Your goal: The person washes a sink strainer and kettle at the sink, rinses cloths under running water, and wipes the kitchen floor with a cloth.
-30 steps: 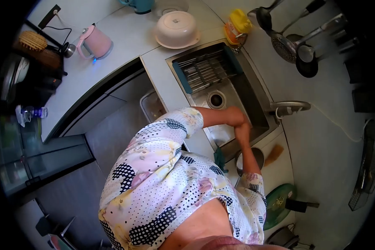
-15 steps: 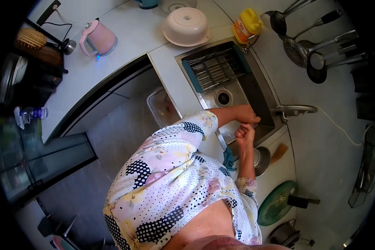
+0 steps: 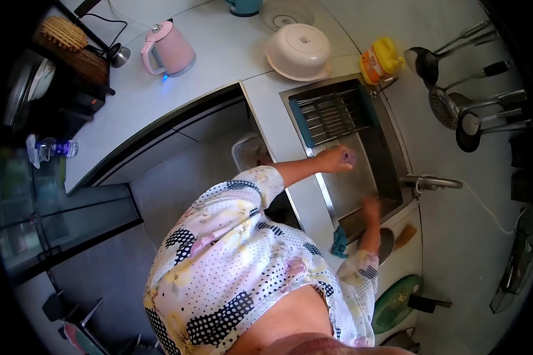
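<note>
My left hand (image 3: 334, 159) is closed over the stainless steel sink (image 3: 356, 183), with a small purplish thing (image 3: 350, 158) showing at its fingers; its kind cannot be made out. The sink's drain is hidden now, around where this hand is. Nearer me, my right hand (image 3: 371, 209) hovers over the front part of the basin, smeared by motion, so its fingers cannot be read. A dish rack (image 3: 334, 115) with teal ends spans the far part of the sink. The tap (image 3: 433, 183) stands at the sink's right edge. A teal cloth (image 3: 339, 241) lies by the near corner.
A pink basin (image 3: 300, 52) lies upside down beyond the sink, beside a yellow bottle (image 3: 380, 61). Left of them stands a pink kettle (image 3: 170, 49). Ladles (image 3: 423, 64) hang on the right wall. A metal bowl (image 3: 387, 245) and a green round board (image 3: 399, 303) are near my right arm.
My hands, close together before, have moved apart: the left away to the left, the right back towards me. The purplish thing now shows in my left hand. The whole view has shifted.
</note>
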`<state>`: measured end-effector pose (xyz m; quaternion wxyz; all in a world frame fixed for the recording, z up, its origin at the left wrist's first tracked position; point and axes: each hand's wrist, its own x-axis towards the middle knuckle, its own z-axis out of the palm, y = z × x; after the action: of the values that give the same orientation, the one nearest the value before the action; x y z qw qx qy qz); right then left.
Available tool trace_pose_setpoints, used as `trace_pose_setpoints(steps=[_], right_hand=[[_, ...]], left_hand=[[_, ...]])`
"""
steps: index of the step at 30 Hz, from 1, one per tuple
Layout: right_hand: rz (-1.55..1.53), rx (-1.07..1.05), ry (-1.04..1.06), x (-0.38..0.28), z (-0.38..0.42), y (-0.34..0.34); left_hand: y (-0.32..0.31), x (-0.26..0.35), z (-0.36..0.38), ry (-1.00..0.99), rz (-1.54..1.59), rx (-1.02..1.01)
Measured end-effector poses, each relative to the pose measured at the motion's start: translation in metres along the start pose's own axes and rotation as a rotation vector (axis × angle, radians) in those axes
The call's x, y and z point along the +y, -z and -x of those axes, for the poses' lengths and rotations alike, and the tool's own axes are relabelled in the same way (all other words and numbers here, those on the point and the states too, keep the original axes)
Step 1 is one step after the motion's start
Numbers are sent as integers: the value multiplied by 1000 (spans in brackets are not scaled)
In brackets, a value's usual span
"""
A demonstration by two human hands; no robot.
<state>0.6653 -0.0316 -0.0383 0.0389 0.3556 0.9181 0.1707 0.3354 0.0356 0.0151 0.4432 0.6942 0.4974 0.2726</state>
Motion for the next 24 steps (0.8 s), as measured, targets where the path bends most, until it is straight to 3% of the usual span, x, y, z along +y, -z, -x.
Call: trace_pose_setpoints(steps=[1, 3, 4, 6, 8, 9, 10, 11, 12, 15, 16, 19, 21, 24], right_hand=[[-208, 72, -393, -15, 4, -23], [-676, 361, -1135, -60, -34, 18], [-759, 321, -1127, -74, -35, 27], [-911, 249, -1139, -94, -27, 47], [-1045, 191, -1136, -101, -20, 61], [-1105, 157, -1133, -110, -23, 70], [-1127, 114, -1125, -117, -15, 75], [-1150, 70, -1124, -127, -3, 80], [-1170, 25, -1133, -139, 9, 85], [-1148, -50, -1119, -158, 18, 138], [-1146, -80, -1126, -166, 25, 142], [-1166, -144, -1142, -174, 36, 145], [-1193, -174, -1172, -167, 45, 145], [-1106, -143, -1103, -170, 42, 145]], left_hand=[[5, -16, -5, -16, 46, 6], [37, -27, -5, -171, 279, -75], [53, -33, 8, -238, 396, -132], [97, -33, 26, -66, 78, 155], [138, -67, 24, -75, 403, 253], [178, -80, 27, -108, 111, 344], [206, -95, 25, -184, 16, 467], [230, -110, 23, -47, -258, 629], [251, -144, 17, -67, -253, 734], [290, -192, 34, -12, -692, 764], [291, -187, 37, -41, -759, 732], [235, -168, 48, 56, -126, 672], [187, -136, 66, 44, -119, 509], [102, -113, 103, -179, -347, 420]])
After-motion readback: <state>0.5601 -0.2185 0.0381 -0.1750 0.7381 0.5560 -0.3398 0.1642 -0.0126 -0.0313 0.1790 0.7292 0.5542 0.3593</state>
